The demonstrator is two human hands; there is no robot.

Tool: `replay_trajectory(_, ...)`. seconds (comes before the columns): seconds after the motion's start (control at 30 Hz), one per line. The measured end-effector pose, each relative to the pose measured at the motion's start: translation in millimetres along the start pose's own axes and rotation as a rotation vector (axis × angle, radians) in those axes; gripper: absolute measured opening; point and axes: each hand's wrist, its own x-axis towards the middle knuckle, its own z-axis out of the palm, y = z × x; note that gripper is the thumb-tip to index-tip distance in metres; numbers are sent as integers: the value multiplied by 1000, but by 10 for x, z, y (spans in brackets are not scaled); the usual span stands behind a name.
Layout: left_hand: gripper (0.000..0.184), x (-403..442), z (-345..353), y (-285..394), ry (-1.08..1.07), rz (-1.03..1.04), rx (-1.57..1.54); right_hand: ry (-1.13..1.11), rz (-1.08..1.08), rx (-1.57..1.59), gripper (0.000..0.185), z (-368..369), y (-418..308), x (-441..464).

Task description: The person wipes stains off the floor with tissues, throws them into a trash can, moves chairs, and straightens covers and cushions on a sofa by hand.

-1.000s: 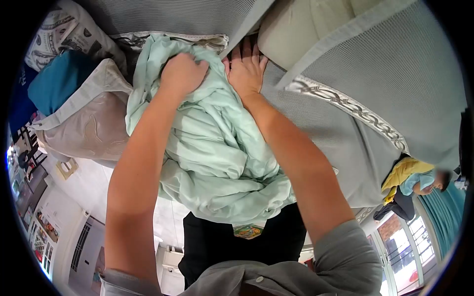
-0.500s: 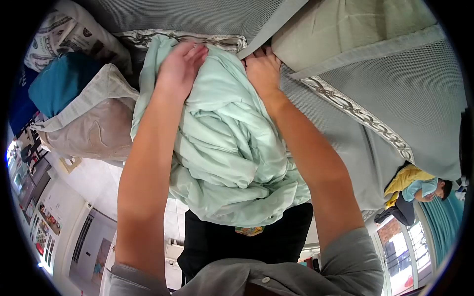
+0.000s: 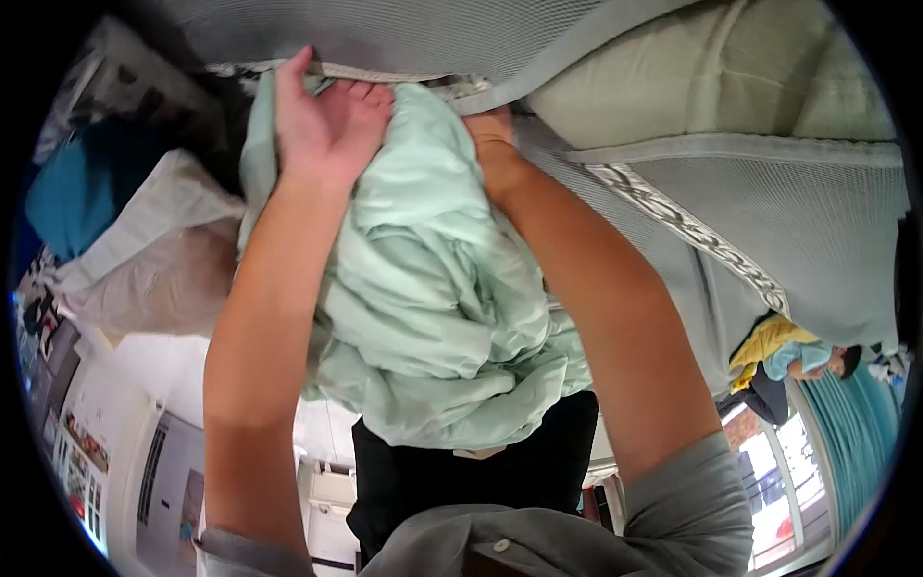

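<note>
A bunched mint-green cloth, loose and deeply folded, is spread over my lap and up against the grey sofa. My left hand lies on its upper left part, palm turned up, with the thumb stretched away and the fingers slightly curled. It has nothing in its palm. My right hand is at the cloth's upper right edge, by the grey mesh cover. Its fingers go out of sight behind the cover's border, so whether they grip anything is hidden.
A pale green cushion rests at the upper right, near patterned trim. To the left are a teal bundle and a beige cushion. Another person sits at the far right, by a teal curtain.
My left hand has turned palm up and shifted left, its thumb now spread. My right hand's fingers have gone further behind the grey border. The view has shifted slightly.
</note>
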Motion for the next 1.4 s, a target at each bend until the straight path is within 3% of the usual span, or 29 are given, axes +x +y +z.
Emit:
replay_trajectory(0.07,57,-138,1,-21,-54,0,148,51,18,356,54,347,145,125)
replay_trajectory(0.13,58,-434,37,-141,-189,-81,362,-15,106,401,50,172,81,138)
replay_trajectory(0.23,55,-1349,405,-631,-259,248,1291,-118,263,550,44,-146,3,76)
replay_trajectory(0.27,55,-1583,363,-806,-325,227,1278,-176,362,658,42,-226,8,-60)
replay_trajectory(0.3,55,-1737,318,-969,-513,454,1551,-189,410,729,40,-389,-24,-253)
replay_trajectory(0.33,56,-1824,231,-1097,-703,696,1810,128,-198,366,45,-157,177,-481)
replay_trajectory(0.37,56,-1861,30,-1222,-767,680,1799,423,-259,71,53,-346,177,-955)
replay_trajectory(0.43,65,-1748,-480,-1507,-696,761,2253,420,-87,159,60,-818,579,-2212)
replay_trajectory(0.47,65,-1677,-644,-1610,-746,762,2230,339,74,136,63,-953,969,-2770)
replay_trajectory(0.5,69,-1628,-813,-1644,-757,806,2402,485,282,17,67,-955,1372,-3303)
replay_trajectory(0.57,73,-1482,-952,-1697,-793,859,2573,434,776,-97,87,-999,2321,-4429)
replay_trajectory(0.6,74,-1367,-990,-1732,-802,908,2604,278,1152,-228,94,-1204,2485,-4861)
replay_trajectory(0.7,77,-1100,-1092,-1774,-808,951,2699,231,1227,-232,99,-1115,3341,-5818)
replay_trajectory(0.83,73,-988,-1038,-1766,-791,979,2835,140,1237,219,116,-1240,3920,-6006)
replay_trajectory(0.9,67,-1184,-800,-2009,-287,482,3103,28,1178,327,119,-1038,4123,-6133)
replay_trajectory(0.97,65,-1336,-811,-2531,-233,541,3036,-66,982,303,114,-1071,4418,-6227)
replay_trajectory(1.03,64,-1692,-869,-3443,-308,890,2790,-140,856,288,110,-1355,4689,-6529)
replay_trajectory(1.1,72,-2474,-634,-4711,-563,631,2614,-111,647,435,99,-1560,4812,-6852)
replay_trajectory(1.13,88,-2442,-1001,-5074,-855,467,2491,-107,640,437,99,-1608,4881,-7052)
replay_trajectory(1.2,105,-3197,-688,-6105,-409,272,2859,73,533,378,74,-1611,4994,-7513)
replay_trajectory(1.3,114,-3211,-601,-6313,-213,124,2913,112,620,459,62,-1564,5508,-8160)
replay_trajectory(1.33,114,-3212,-648,-6218,-171,98,2924,-3,801,477,56,-1838,5662,-8342)
replay_trajectory(1.4,117,-3016,-668,-6025,-439,7,2958,-82,1188,276,50,-1813,6335,-8807)
